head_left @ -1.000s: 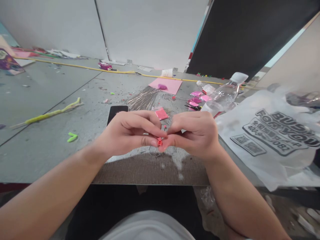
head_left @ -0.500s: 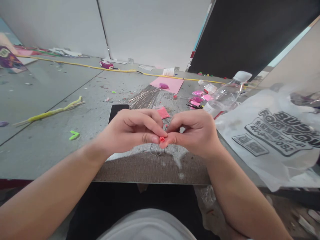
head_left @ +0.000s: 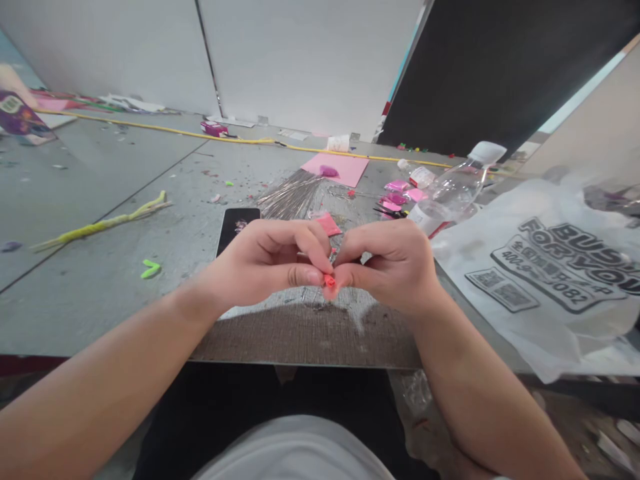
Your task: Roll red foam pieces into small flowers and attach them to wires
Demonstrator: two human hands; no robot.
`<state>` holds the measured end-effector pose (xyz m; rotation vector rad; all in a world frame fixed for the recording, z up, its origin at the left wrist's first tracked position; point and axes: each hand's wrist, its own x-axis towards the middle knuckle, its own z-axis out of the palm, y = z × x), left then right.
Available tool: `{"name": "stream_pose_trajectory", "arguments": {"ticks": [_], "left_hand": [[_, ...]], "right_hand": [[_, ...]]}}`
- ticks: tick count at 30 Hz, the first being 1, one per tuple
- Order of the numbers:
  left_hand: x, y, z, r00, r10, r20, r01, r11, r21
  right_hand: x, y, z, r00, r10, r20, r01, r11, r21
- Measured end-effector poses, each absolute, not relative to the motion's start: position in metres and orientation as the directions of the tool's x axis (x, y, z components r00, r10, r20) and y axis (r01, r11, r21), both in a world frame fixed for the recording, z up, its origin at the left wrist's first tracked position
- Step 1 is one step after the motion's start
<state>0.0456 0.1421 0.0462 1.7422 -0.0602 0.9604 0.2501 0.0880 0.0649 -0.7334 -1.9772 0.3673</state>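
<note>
A small red piece, soft-looking like modelling clay (head_left: 329, 281), sits between my fingertips above the front of the table. My left hand (head_left: 280, 263) pinches it from the left with thumb and forefinger. From the other side my right hand (head_left: 387, 263) is curled closed, its thumb pressed against the same piece. Just beyond the hands lies a red-pink packet (head_left: 329, 225). A dark phone (head_left: 237, 223) rests behind my left hand, which partly covers it.
Thin metal wires (head_left: 293, 195) fan out by a pink sheet (head_left: 353, 170) bearing a purple lump (head_left: 329, 171). On the right stand a clear bottle (head_left: 463, 180) and a white plastic bag (head_left: 550, 267). A yellow-green twisted stem (head_left: 100, 223) and green piece (head_left: 151, 269) lie left.
The red clay has shifted slightly right, and my left fingertips have moved with it. More of the phone shows, its screen now lit with a picture. Both hands keep their pinch.
</note>
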Motion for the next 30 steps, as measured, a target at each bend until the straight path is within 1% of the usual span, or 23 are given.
{"name": "stream_pose_trajectory", "arguments": {"ticks": [2,5,7,9,12,15,16,18,20,22,24,27,28,30], "left_hand": [[0.045,0.142,0.045,0.676,0.414,0.609,-0.482,-0.377,0.791],[0.043,0.145,0.041,0.673,0.467,0.573,-0.465,-0.335,0.82],[0.042,0.149,0.039,0.683,0.515,0.518,-0.412,-0.314,0.855],[0.039,0.156,0.037,0.684,0.59,0.429,-0.302,-0.306,0.903],[0.035,0.17,0.035,0.629,0.722,0.287,-0.118,-0.276,0.954],[0.03,0.182,0.034,0.636,0.754,0.165,0.086,-0.282,0.955],[0.028,0.185,0.034,0.657,0.742,0.134,0.173,-0.322,0.931],[0.026,0.19,0.034,0.715,0.691,0.107,0.319,-0.458,0.83],[0.024,0.193,0.031,0.784,0.614,0.093,0.397,-0.611,0.685],[0.024,0.196,0.028,0.831,0.553,0.063,0.428,-0.707,0.563],[0.025,0.197,0.025,0.832,0.555,0.019,0.479,-0.736,0.479],[0.026,0.196,0.026,0.779,0.627,0.006,0.58,-0.725,0.372],[0.025,0.196,0.027,0.77,0.638,0.009,0.594,-0.723,0.353],[0.024,0.196,0.03,0.774,0.632,0.016,0.587,-0.727,0.356]], "right_hand": [[0.25,0.087,0.065,-0.356,0.645,0.676,0.368,0.762,-0.533],[0.25,0.088,0.065,-0.342,0.647,0.682,0.397,0.757,-0.519],[0.252,0.09,0.065,-0.321,0.644,0.694,0.418,0.754,-0.507],[0.256,0.093,0.064,-0.291,0.673,0.68,0.471,0.719,-0.511],[0.262,0.102,0.06,-0.201,0.765,0.612,0.571,0.599,-0.562],[0.267,0.11,0.055,-0.107,0.829,0.549,0.6,0.494,-0.63],[0.268,0.112,0.053,-0.09,0.843,0.53,0.61,0.468,-0.64],[0.268,0.116,0.052,-0.074,0.869,0.489,0.633,0.42,-0.65],[0.268,0.118,0.051,-0.07,0.899,0.433,0.641,0.373,-0.671],[0.266,0.119,0.05,-0.065,0.926,0.371,0.643,0.323,-0.694],[0.265,0.119,0.048,-0.067,0.941,0.33,0.666,0.289,-0.688],[0.262,0.12,0.046,-0.106,0.935,0.339,0.727,0.305,-0.615],[0.262,0.12,0.045,-0.123,0.929,0.349,0.738,0.321,-0.594],[0.263,0.122,0.044,-0.146,0.918,0.368,0.742,0.348,-0.574]]}}
